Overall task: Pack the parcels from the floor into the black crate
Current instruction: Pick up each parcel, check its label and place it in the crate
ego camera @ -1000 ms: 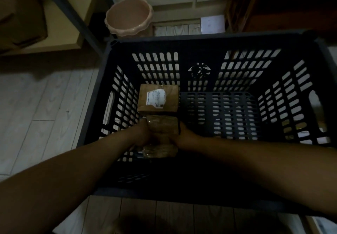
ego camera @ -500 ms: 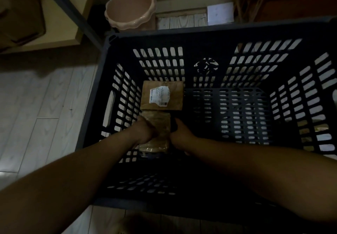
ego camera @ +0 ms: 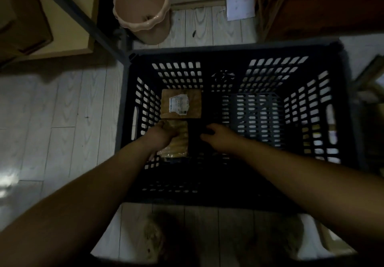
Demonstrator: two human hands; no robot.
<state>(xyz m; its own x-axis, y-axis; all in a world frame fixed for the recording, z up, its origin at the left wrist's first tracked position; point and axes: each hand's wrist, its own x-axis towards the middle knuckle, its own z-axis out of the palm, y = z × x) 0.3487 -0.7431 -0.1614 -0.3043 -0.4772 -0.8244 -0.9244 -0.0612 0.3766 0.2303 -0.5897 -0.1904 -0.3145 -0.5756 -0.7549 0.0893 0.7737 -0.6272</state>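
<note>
A: What changed?

B: The right hand (ego camera: 218, 136) has let go; a second ago both hands squeezed the brown tape-wrapped parcel (ego camera: 181, 142) from either side; now the right hand hangs just to the right of it, clear of it, fingers loosely curled on nothing; the left hand (ego camera: 164, 135) is still on it, fingers apparently curled over its left top edge; too dim to say how tightly.

A: Parcel where?

B: Down on the bottom of the black slotted plastic crate (ego camera: 228, 51), by the left wall; its far end sits right up against the brown cardboard parcel with a white label (ego camera: 194, 103) behind it; I'd call this one placed bar the left hand's release; fetching the next would follow.

A: Counts?

B: Parcels in the crate, two; crates, one; hands, two; outside the crate, one pink scalloped pot (ego camera: 141, 7) and one white sheet of paper (ego camera: 240, 7) on the pale plank floor (ego camera: 62, 111); parcels left on the floor, none I can make out; the shapes past the right wall are too dark to call.
</note>
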